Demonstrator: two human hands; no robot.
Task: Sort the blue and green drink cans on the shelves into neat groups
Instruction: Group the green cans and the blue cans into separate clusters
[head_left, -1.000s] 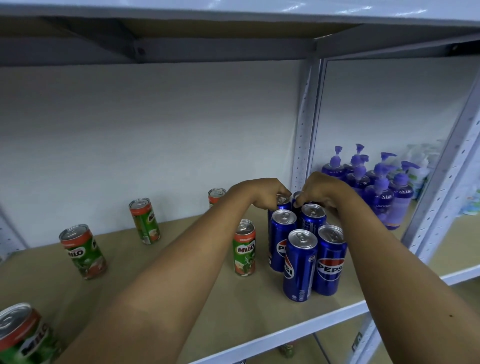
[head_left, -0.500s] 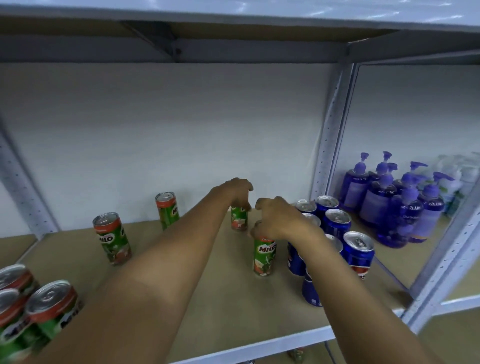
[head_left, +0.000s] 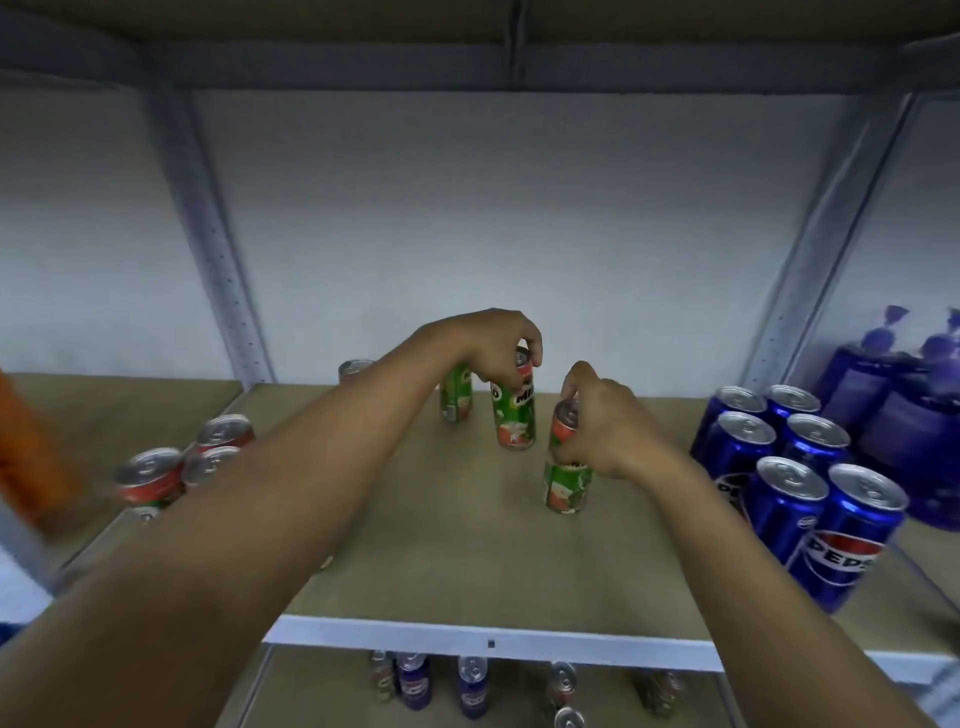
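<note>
Grey metal racking with tan boards fills the head view, a pale wall behind it and a white rail along the front edge of the middle shelf (head_left: 467, 561).

On that shelf the left hand (head_left: 493, 348) curls its fingers over the top of a green can (head_left: 514, 415) standing near the back, gripping it by the rim from above. The right hand (head_left: 602, 431) pinches a second green can (head_left: 566, 483) nearer the front, thumb and fingers around its upper body; this can leans a little, so it looks lifted or just being set down, though its base is too blurred to say. A third green can (head_left: 456, 400) stands just behind the left forearm. Taking both by the top probably lets the person carry two at once toward the green cluster (head_left: 176, 467) at the left of the shelf.

Blue cans (head_left: 800, 467) already stand packed in tidy rows at the right, well apart from the green ones, which suggests the blue group is finished. Purple pump bottles (head_left: 893, 395) sit beyond them. Mixed cans (head_left: 472, 686) on the lower shelf remain unsorted.
</note>
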